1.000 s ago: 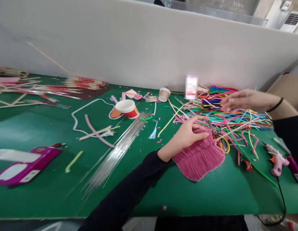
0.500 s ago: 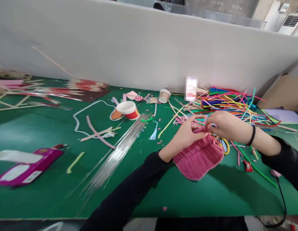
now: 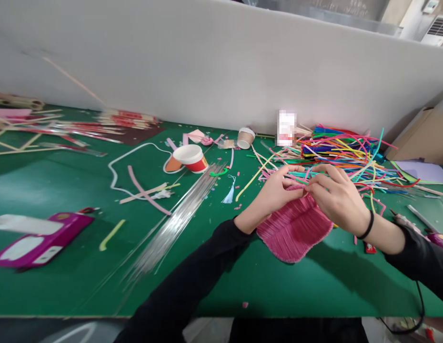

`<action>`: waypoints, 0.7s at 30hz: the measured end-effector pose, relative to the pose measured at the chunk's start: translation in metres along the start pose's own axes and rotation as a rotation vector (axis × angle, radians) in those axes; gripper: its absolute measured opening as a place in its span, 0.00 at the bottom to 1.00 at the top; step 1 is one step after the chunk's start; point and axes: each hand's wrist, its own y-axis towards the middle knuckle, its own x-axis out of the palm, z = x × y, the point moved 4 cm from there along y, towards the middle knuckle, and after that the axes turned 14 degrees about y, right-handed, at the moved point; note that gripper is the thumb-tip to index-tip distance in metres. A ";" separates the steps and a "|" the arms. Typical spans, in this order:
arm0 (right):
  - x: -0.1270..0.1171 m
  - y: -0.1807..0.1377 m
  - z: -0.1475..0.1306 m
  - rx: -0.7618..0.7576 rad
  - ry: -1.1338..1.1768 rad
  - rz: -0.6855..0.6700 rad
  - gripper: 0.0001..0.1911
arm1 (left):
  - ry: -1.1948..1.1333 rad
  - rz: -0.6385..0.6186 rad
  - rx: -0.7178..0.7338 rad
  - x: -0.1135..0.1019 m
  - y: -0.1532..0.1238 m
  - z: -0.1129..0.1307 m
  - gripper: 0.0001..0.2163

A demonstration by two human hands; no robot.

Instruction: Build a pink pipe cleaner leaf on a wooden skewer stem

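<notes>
While the left hand [image 3: 269,197] grips pink pleats [image 3: 296,231], the right hand [image 3: 343,202] pinches their top. Wires [image 3: 179,220] lie at their nine o'clock.

No readable words from my end. Chalk writing on blackboard [image 3: 336,6] up top, too blurred for me. Small red packet [image 3: 370,248]: pale mark, too tiny. Upright white panel [image 3: 286,128]: pixelated, I get nothing. Purple case [image 3: 68,231]: pale patches, I catch no lettering.

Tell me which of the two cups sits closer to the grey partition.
The brown cup, near the foot of the partition. The other, a red-and-white cup, sits further forward, beside the bundle of shiny strips.
</notes>
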 end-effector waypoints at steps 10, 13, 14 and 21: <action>0.009 -0.037 -0.018 0.106 -0.055 0.210 0.15 | -0.051 -0.044 0.004 -0.004 -0.002 0.005 0.26; 0.009 -0.039 -0.019 0.090 -0.085 0.214 0.17 | -0.076 -0.056 0.015 -0.004 -0.002 0.004 0.26; 0.009 -0.039 -0.018 0.091 -0.084 0.205 0.18 | -0.079 -0.062 0.018 -0.005 -0.002 0.004 0.26; -0.011 -0.056 -0.015 0.305 0.074 0.481 0.27 | -0.151 -0.071 -0.034 -0.010 -0.002 0.004 0.26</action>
